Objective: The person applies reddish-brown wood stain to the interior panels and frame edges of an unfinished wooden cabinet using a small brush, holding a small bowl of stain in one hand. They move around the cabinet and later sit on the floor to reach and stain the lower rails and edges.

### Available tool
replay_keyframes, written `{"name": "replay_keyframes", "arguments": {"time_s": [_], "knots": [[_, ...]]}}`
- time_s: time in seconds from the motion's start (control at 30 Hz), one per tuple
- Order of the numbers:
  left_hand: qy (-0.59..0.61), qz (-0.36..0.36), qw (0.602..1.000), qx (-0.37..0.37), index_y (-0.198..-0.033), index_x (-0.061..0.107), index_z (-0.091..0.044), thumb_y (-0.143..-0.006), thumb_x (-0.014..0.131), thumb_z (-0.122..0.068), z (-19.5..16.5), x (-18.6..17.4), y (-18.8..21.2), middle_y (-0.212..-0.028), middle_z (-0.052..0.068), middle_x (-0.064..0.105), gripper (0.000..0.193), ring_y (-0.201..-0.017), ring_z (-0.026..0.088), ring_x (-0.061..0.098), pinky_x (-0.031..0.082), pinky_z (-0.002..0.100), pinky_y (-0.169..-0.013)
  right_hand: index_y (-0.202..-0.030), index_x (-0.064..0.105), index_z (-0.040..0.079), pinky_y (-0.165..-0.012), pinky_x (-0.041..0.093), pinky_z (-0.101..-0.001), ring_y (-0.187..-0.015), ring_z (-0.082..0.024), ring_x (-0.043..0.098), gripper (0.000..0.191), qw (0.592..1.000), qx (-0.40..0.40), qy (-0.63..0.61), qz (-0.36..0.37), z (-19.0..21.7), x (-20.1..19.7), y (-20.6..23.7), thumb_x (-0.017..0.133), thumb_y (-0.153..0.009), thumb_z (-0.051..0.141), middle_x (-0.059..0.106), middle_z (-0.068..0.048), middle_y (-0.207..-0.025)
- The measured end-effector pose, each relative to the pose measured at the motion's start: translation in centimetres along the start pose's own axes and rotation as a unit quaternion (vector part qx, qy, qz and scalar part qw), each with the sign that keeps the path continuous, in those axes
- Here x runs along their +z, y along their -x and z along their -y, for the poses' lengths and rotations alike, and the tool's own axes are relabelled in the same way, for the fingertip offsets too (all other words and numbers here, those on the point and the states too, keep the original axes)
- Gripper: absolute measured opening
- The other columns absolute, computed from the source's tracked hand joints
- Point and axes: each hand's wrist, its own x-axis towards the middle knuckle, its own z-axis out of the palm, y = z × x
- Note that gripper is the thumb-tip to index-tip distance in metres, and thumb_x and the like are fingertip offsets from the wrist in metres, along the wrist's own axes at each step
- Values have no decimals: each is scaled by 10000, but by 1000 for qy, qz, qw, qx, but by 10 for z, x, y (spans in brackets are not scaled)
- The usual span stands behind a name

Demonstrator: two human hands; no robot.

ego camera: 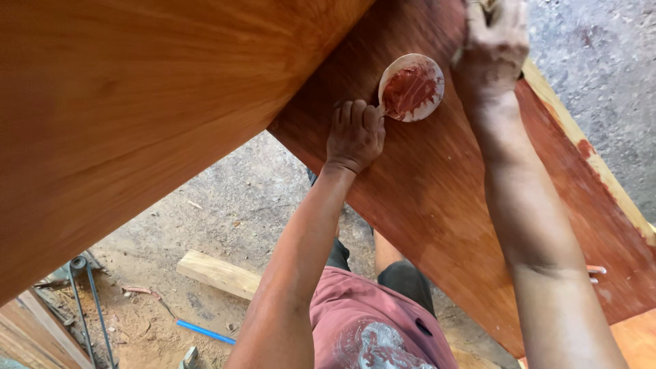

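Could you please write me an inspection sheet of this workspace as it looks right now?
Surface: a reddish-brown stained wooden panel slopes across the view; its pale edge carries red smears.
Job's things: a small round dish of red paste sits by the left hand; what the right hand grips is too hidden to name.
Clutter: a wood offcut, a blue rod and metal bars lie on the ground.
Grippers: left hand rests on the panel, fingers at the dish rim; right hand is closed near the panel's top edge.
Cables: nothing seen.
Surroundings: an orange wooden board fills the upper left; dusty concrete ground below.
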Motion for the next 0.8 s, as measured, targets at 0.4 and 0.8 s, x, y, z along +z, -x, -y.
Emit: {"name": "replay_keyframes", "arguments": {"time_s": [0.4,0.8], "knots": [[1,-27,1000,4,-1058,495,-110,-916,645,-221,1,-3,-4,-1013,123,517,235,-966,343,535,452,527,-963,-1292,723,2,-612,521,-321,-915,-259,626,399,990,39,133,38,3,13,9,585,-930,-95,608,-169,-1036],[-5,-1,1000,-4,-1075,525,-128,-945,638,-227,1,-2,-1,-993,110,513,199,-953,327,543,457,484,-866,-1305,731,102,-709,539,-340,-898,-258,622,373,997,58,40,31,15,-2,3,594,-974,-4,586,-149,-1000]]}}
